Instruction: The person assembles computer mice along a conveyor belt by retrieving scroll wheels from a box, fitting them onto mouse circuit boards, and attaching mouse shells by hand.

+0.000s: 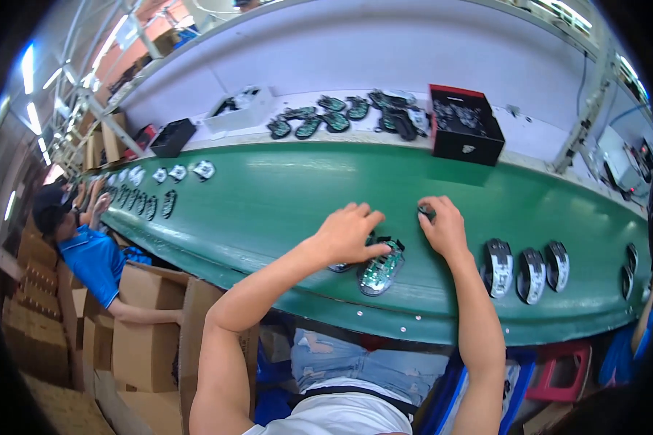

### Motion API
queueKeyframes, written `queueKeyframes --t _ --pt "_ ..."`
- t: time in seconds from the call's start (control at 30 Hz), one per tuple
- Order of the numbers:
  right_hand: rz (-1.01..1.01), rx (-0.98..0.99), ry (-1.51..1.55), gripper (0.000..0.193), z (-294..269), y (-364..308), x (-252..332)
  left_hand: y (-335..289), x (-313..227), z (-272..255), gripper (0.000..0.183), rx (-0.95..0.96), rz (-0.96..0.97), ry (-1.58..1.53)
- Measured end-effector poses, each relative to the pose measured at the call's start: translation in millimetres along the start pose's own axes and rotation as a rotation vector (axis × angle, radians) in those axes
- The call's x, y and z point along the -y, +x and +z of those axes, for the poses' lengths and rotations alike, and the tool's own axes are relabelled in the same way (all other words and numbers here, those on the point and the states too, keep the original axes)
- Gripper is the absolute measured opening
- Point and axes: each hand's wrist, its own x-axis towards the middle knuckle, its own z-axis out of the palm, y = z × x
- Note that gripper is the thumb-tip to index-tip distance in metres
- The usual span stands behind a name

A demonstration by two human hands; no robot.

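Across mid-frame: green table (225,196). Near centre: left hand (345,233), fingers parted; right hand (444,226), pinching. Under left thumb, nearer, lower right of centre: circuit board (379,275), long axis slanting up-right. In right fingers, above-right: small dark part (426,212).

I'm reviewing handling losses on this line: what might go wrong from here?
The small dark part pinched in the right hand might slip and get lost. The left hand is bare and its thumb lies over the circuit board, so static or smudges could harm it. The boards at the back are crowded together and might scratch each other.
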Motion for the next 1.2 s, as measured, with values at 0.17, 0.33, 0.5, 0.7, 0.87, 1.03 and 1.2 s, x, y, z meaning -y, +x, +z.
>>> queueKeyframes --t 0.17,0.33,0.5,0.7,0.87,1.03,1.2 --pt "0.056 -0.145 0.101 0.023 3 -2 -8 4 7 57 0.087 -0.045 0.253 0.033" --pt "0.175 -0.084 0.327 0.026 5 2 -1 7 -2 81 0.066 -0.312 0.188 0.083" --pt "0.481 0.077 0.903 0.024 -12 2 8 41 0 93 0.066 -0.410 0.032 0.088" --pt "0.473 0.193 1.009 0.024 -20 3 9 40 -11 82 0.061 -0.472 0.053 -0.041" --pt "0.206 0.184 0.588 0.026 -8 1 3 29 13 65 0.061 -0.508 0.121 -0.162" --pt "-0.051 0.119 0.247 0.028 3 -7 29 34 29 78 0.074 -0.381 0.176 -0.250" --pt "-0.083 0.164 0.143 0.039 -3 -5 32 35 29 83 0.077 -0.375 0.200 -0.287"
